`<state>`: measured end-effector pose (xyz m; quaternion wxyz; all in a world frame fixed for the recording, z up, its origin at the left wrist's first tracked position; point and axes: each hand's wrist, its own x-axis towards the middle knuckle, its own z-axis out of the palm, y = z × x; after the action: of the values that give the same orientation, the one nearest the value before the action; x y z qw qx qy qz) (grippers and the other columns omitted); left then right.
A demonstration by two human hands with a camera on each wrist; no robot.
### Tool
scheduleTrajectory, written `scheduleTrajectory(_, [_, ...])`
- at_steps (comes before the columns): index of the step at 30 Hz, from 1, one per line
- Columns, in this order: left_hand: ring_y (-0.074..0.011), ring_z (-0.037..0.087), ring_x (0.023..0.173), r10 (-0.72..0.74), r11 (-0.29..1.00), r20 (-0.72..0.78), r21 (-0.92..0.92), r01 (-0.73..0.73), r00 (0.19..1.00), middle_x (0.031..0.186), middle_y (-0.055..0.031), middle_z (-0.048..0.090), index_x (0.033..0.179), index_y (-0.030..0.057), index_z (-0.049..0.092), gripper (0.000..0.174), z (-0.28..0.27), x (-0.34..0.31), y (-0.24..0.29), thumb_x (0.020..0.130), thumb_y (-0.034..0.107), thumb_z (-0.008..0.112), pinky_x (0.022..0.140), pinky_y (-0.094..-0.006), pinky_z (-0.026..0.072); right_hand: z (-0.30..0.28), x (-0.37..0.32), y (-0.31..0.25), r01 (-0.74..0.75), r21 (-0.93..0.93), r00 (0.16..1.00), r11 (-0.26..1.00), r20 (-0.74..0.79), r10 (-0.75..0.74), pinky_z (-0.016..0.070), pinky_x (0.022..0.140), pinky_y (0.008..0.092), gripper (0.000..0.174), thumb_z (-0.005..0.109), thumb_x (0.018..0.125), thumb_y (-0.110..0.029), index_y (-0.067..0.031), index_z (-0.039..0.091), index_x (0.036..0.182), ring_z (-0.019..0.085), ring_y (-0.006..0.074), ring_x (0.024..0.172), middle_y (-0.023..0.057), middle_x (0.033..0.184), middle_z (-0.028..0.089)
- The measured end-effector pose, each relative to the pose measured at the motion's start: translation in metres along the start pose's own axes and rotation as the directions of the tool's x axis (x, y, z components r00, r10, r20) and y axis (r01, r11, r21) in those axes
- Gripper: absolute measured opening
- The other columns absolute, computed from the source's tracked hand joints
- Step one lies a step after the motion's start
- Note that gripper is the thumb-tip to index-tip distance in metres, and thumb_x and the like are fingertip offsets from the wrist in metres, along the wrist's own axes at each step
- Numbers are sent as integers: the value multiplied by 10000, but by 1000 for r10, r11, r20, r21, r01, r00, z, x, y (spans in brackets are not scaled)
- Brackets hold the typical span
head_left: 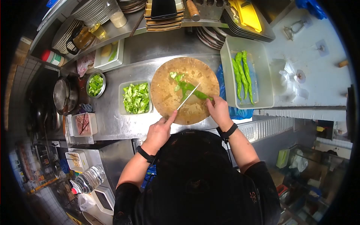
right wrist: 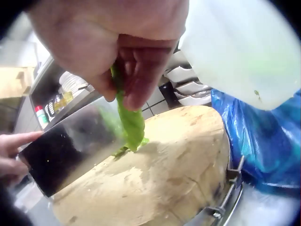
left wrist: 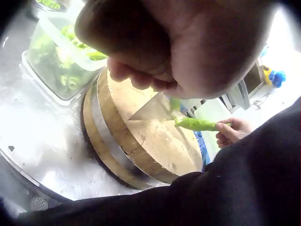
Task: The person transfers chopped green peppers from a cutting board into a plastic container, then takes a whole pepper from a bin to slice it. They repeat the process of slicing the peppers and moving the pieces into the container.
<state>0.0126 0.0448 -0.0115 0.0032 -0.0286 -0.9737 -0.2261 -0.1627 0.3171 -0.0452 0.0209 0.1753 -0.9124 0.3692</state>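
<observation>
A green chili pepper (head_left: 201, 95) lies on the round wooden chopping block (head_left: 165, 78), its right end pinched between the thumb and fingers of my right hand (head_left: 218, 111). My left hand (head_left: 157, 133) grips a cleaver (head_left: 188, 96), index finger stretched along it. Its broad blade (right wrist: 75, 146) stands on edge across the pepper, seen nearly edge-on in the head view. Cut green pieces (head_left: 176, 77) lie on the block beyond the blade. In the left wrist view the curled left fingers hide the handle.
Left of the block sits a plastic tub of cut greens (head_left: 135, 98), with a metal bowl of greens (head_left: 96, 85) farther left. A clear bin (head_left: 268, 82) holding several whole peppers (head_left: 243, 75) stands at right, over blue plastic (head_left: 240, 113). Stacked plates (head_left: 165, 26) line the back shelf.
</observation>
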Motion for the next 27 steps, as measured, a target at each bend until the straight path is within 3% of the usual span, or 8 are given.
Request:
scheduleTrajectory(6, [-377,724,711,87,996,-15,-17,-88,996,884,-161,657,1707,242,538,845,-4,7,11,917,-20,686,681,-496,630,2,2,-3,-145,106,989,984,15,145,599,722,480,201,804,1005,-152,8,749,1114,765,381,781,196,824,751])
scheduleTrajectory(9, [-387,733,729,3,994,113,106,-15,994,892,-166,662,1709,242,534,842,11,8,1,922,-15,691,685,-497,630,5,3,0,-154,125,988,980,15,153,595,727,478,175,806,1000,-129,2,751,1102,768,380,800,195,834,749])
scheduleTrajectory(12, [-395,741,745,11,1000,18,9,-11,1000,909,-174,672,1722,247,512,844,8,6,-1,935,-11,678,694,-500,635,-1,1,-2,-69,94,998,993,20,67,601,750,477,152,804,988,-110,-6,763,1091,766,384,833,193,895,761])
scheduleTrajectory(18, [-424,726,752,66,996,28,-70,-64,997,911,-192,682,1731,225,491,850,-7,5,10,938,-8,692,729,-522,632,-8,4,0,299,-53,954,953,54,-296,603,771,489,176,774,936,-53,-35,801,1109,729,379,882,171,922,708])
scheduleTrajectory(21, [-421,719,742,4,995,161,102,-21,987,902,-183,679,1728,224,496,827,5,6,3,957,6,700,718,-525,623,-6,3,5,351,-133,934,927,124,-335,599,756,482,220,750,908,-35,-66,817,1116,716,364,883,147,896,659])
scheduleTrajectory(27, [-407,727,725,-42,998,68,-35,45,997,865,-184,674,1715,228,524,824,17,-5,-7,939,-6,674,690,-520,621,-14,-3,8,434,-117,896,893,158,-415,595,745,454,284,737,898,-9,-77,837,1154,701,334,891,106,936,644])
